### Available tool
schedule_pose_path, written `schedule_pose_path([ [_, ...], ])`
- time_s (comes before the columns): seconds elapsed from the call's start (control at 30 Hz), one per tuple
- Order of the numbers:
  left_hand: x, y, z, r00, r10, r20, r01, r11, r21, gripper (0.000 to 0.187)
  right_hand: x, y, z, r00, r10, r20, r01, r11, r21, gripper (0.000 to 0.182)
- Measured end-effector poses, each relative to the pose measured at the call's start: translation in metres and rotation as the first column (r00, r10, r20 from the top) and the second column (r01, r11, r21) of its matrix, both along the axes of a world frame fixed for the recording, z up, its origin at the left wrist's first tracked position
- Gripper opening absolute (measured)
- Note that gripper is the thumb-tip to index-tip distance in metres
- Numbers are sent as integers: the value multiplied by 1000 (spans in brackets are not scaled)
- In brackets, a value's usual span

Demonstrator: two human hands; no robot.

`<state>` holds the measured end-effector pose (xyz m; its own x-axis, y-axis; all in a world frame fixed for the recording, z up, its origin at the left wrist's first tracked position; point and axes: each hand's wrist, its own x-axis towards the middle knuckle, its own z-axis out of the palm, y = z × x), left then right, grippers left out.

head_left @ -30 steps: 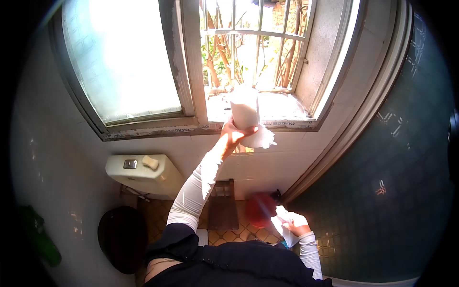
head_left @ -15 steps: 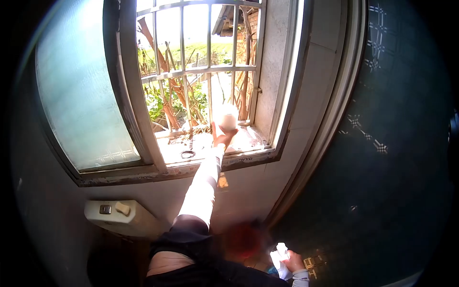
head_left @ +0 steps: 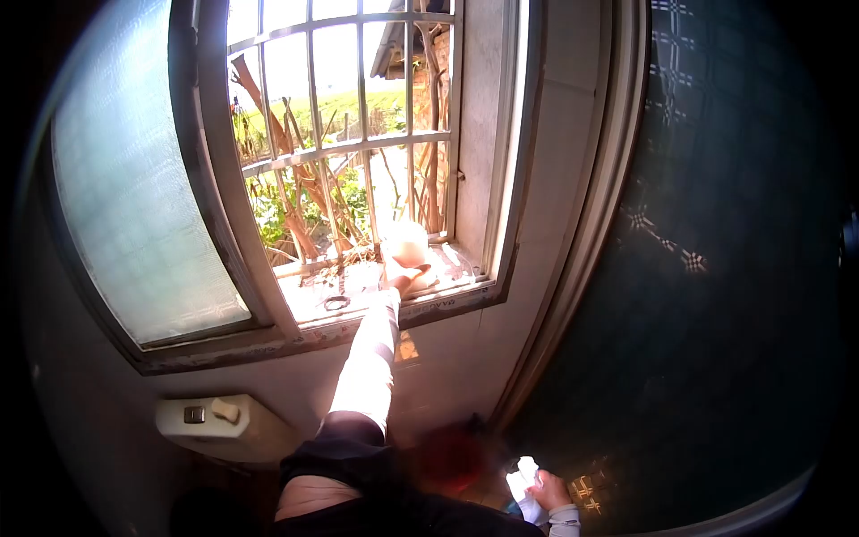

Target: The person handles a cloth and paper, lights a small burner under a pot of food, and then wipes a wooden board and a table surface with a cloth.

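Note:
My left arm stretches up to the open window, and my left hand (head_left: pixel 404 280) is closed around the lower part of a white, roll-shaped object (head_left: pixel 407 245). Strong sunlight washes out its details. The object is low over the window sill (head_left: pixel 309 300), close to the metal bars (head_left: pixel 365 141). Down at the lower right, my right hand (head_left: pixel 550 491) grips a crumpled white tissue (head_left: pixel 526 486), part of which sticks up past the fingers.
A dark ring-shaped thing (head_left: pixel 336 303) lies on the sill. Frosted glass (head_left: pixel 148 197) covers the window's left side. Below it is a cream cistern (head_left: pixel 224 428) with a button on top. A dark patterned door panel (head_left: pixel 716 340) stands at right, and something red (head_left: pixel 452 456) is low down, blurred.
My left hand has lowered the white object toward the sill. The view has shifted slightly, moving the window left in the picture. My right hand keeps hold of the tissue.

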<state>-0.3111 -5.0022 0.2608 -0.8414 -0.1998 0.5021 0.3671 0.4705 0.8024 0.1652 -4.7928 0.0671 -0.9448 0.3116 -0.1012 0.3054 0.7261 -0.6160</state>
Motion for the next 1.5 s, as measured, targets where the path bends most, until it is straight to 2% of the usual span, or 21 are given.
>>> schedule_pose_path([
  [0.13, 57, -13, 13, 954, -96, -285, 155, 969, 192, 65, 3, -10, 3, 998, 6, -65, -3, 999, 33, 35],
  [0.23, 137, -25, -12, 871, -434, -229, 481, 849, 220, 60, 1, -26, -6, 976, -120, -185, 98, 987, -124, 39],
  [0.27, 169, -28, -30, 773, -628, -91, 627, 735, 256, 43, 1, -32, -13, 967, -159, -200, 96, 951, -294, 39],
  [0.33, 222, -29, -61, 485, -861, 152, 812, 508, 287, 57, -1, -54, 24, 929, -211, -304, -3, 817, -577, 37],
  [0.37, 251, -28, -79, 312, -900, 303, 844, 409, 347, 62, 0, -63, 21, 922, -299, -246, 32, 692, -721, 34],
  [0.47, 320, -28, -131, -77, -847, 525, 858, 212, 468, 82, 1, -91, 42, 832, -438, -341, -49, 554, -831, 32],
  [0.5, 340, -27, -147, -261, -891, 372, 793, 22, 609, 80, 7, -97, 54, 847, -449, -285, -36, 486, -873, 30],
  [0.57, 381, -25, -148, -463, -799, 384, 599, 36, 800, 73, 20, -109, 47, 813, -500, -300, -57, 445, -894, 31],
  [0.7, 437, -21, -154, -494, -762, 418, 601, 48, 798, 27, 71, -117, 28, 830, -517, -208, 29, 413, -910, 30],
  [0.73, 445, -19, -166, -525, -739, 422, 599, 31, 800, 27, 87, -114, 24, 831, -530, -170, 54, 381, -923, 30],
  [0.77, 449, -16, -182, -511, -715, 477, 638, 56, 768, 21, 102, -114, 28, 765, -601, -233, 107, 475, -873, 26],
  [0.8, 455, -12, -195, -494, -689, 530, 676, 79, 732, 18, 118, -110, 24, 747, -633, -201, 160, 465, -871, 24],
  [0.9, 482, 10, -202, -472, -708, 526, 700, 61, 711, 22, 168, -93, 18, 658, -738, -153, 259, 412, -873, 24],
  [0.97, 501, 30, -196, -559, -644, 522, 679, 7, 735, 23, 203, -80, 8, 578, -809, -109, 372, 380, -847, 25],
  [1.1, 582, 86, -162, -750, -436, 498, 562, -23, 827, 34, 283, -58, 12, 457, -878, -142, 392, 343, -854, 31],
  [1.17, 626, 119, -201, -826, -236, 511, 559, -225, 798, 44, 330, -50, 6, 494, -849, -187, 429, 426, -797, 41],
  [1.23, 690, 150, -215, -780, -273, 563, 618, -196, 762, 42, 380, -35, 17, 647, -733, -208, 573, 648, -501, 48],
  [1.3, 741, 177, -232, -780, -257, 571, 614, -138, 777, 37, 428, -28, -13, 594, -763, -253, 679, 645, -351, 51],
  [1.37, 783, 201, -245, -811, -252, 528, 566, -111, 817, 33, 476, -14, -15, 571, -785, -239, 678, 615, -402, 46],
  [1.43, 820, 228, -244, -830, -249, 499, 529, -68, 846, 33, 516, 4, -15, 381, -913, -146, 666, 381, -642, 40],
  [1.5, 852, 250, -230, -763, -339, 550, 572, 40, 819, 33, 549, 22, -33, 252, -928, -274, 718, 369, -590, 33],
])
